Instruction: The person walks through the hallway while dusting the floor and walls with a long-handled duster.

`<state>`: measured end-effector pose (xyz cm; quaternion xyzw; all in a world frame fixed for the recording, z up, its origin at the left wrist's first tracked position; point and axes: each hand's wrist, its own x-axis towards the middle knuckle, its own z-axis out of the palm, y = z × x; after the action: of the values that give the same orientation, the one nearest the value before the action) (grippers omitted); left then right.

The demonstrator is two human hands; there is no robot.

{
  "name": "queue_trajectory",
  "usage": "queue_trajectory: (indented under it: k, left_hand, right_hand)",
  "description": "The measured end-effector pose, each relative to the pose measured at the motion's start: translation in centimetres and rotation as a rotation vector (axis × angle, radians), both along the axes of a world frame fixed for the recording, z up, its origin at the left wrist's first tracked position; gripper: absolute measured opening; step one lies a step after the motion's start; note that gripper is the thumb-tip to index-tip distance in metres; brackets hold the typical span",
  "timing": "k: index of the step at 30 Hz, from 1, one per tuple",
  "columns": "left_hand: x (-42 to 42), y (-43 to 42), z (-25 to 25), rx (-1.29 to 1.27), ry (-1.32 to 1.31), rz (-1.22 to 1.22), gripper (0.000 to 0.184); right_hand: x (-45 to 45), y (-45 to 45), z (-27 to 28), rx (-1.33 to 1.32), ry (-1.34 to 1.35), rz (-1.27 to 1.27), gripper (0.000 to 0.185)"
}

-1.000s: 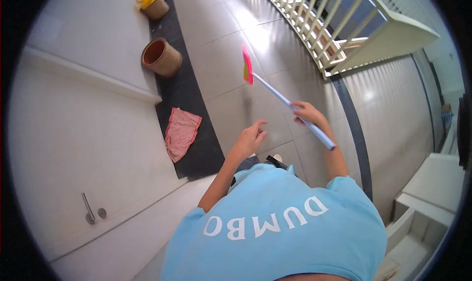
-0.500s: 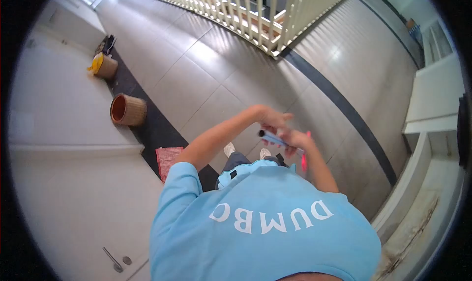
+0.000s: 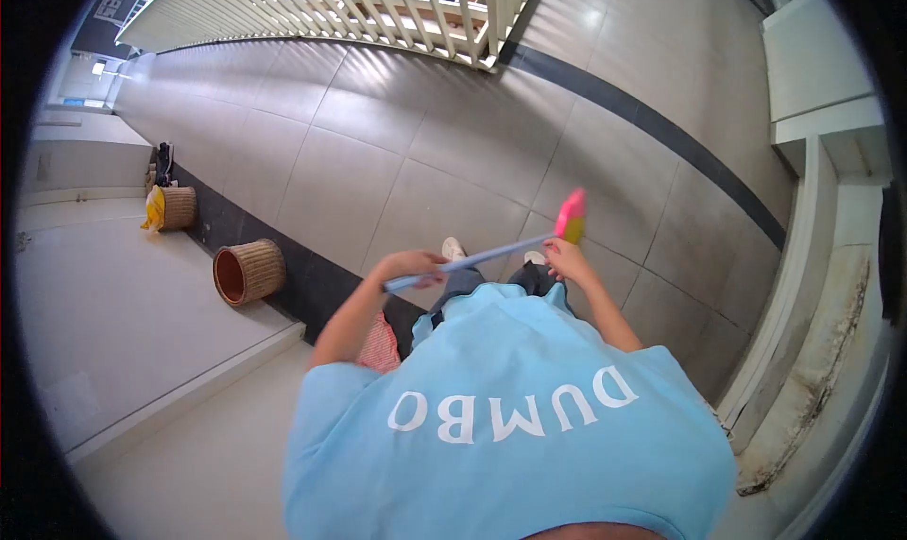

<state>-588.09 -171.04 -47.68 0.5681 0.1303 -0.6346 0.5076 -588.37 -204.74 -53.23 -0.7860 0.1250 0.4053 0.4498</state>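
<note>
A light-blue stick [image 3: 501,251] with a pink and yellow-green head [image 3: 571,215] lies across in front of my body. What kind of tool it is I cannot make out. My left hand [image 3: 413,267], slightly blurred, is closed round the stick close to its plain end. At the other end my right hand [image 3: 565,258] grips it just below the coloured head, which points up and away from me. Both shoes [image 3: 453,248] show beneath the stick, and my light-blue shirt [image 3: 510,398] fills the lower middle.
Two wicker baskets [image 3: 249,272] stand by the left wall, one with a yellow bag [image 3: 153,209]. A red-checked cloth [image 3: 380,343] is partly behind my left arm. A cream railing [image 3: 416,20] runs ahead. White shelving [image 3: 803,285] is at right, over grey floor tiles [image 3: 430,200].
My hands have moved apart, the left one leftward along the stick. The stick now shows at full length, and its pink head has swung up from beside my right wrist. My view has turned.
</note>
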Motion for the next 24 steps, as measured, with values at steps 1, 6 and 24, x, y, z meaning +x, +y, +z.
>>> queue_trajectory:
  k: [1,6,24]
  left_hand:
    - [-0.3,3.9,0.7,0.091,-0.051,-0.014,0.053]
    - [0.4,19.3,7.0,0.370,-0.092,0.179,0.050]
    - [1.6,17.6,11.5,0.073,-0.310,0.410,0.057]
  right_hand:
    - [0.2,1.3,1.3,0.019,-0.015,-0.009,0.034]
    - [1.5,8.4,1.7,0.108,-0.027,0.040,0.035]
    - [1.0,10.6,0.7,-0.051,-0.092,0.026,0.033]
